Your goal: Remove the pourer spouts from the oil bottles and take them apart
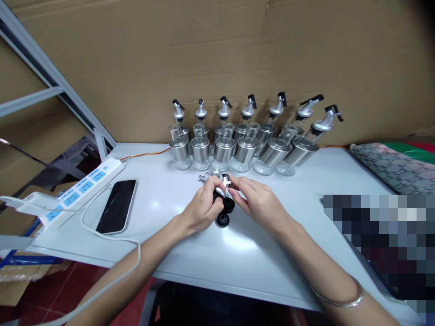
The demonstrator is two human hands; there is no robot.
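Observation:
My left hand (205,203) is closed round a silver-and-black bottle pourer (220,192), held low over the table. The fingertips of my right hand (260,197) pinch a small black-and-silver lever piece (226,181) at the top of it. Under my hands a round black stopper part (222,220) lies on the tabletop, with more black parts (229,205) just behind it, partly hidden. Beyond my left fingers are silver spout pieces (204,177). Farther back stand glass bottles with steel sleeves (224,148), the front ones mostly with bare necks, the rear ones topped by pourers (224,107).
On the left of the table (183,253) lie a phone (117,206) and a white power strip (83,190) with a cable running over my left forearm. A cardboard wall (217,54) stands behind the bottles. Patterned fabric (390,165) lies at the right.

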